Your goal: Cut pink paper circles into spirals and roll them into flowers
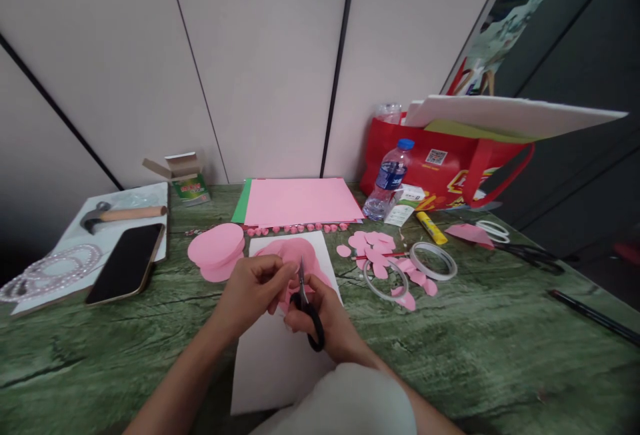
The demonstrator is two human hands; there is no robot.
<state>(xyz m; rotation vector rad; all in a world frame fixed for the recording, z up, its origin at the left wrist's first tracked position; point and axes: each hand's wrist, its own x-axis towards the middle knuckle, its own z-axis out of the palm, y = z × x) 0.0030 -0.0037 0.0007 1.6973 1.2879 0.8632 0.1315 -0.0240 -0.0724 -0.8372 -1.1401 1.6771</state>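
Observation:
My right hand (324, 312) is closed on a small pair of scissors (315, 325) with black handles, its metal blades pointing away from me. Beside the blades, my left hand (257, 283) pinches a piece of pink paper; most of it is hidden by the fingers or blends with the pink behind. Under both hands lies a white sheet (280, 368), with rounded pink paper shapes (307, 252) on its far part. To the left rests a stack of pink paper circles (217, 248). Small pink paper cutouts (377, 245) are scattered on the right.
Tape rolls (434, 262), a yellow glue stick (431, 227), a water bottle (389, 182) and a red bag (425, 148) stand or lie right. Pink sheets (303, 202) lie at the back. A phone (127, 263), hammer (125, 215) and beads (55, 268) are left.

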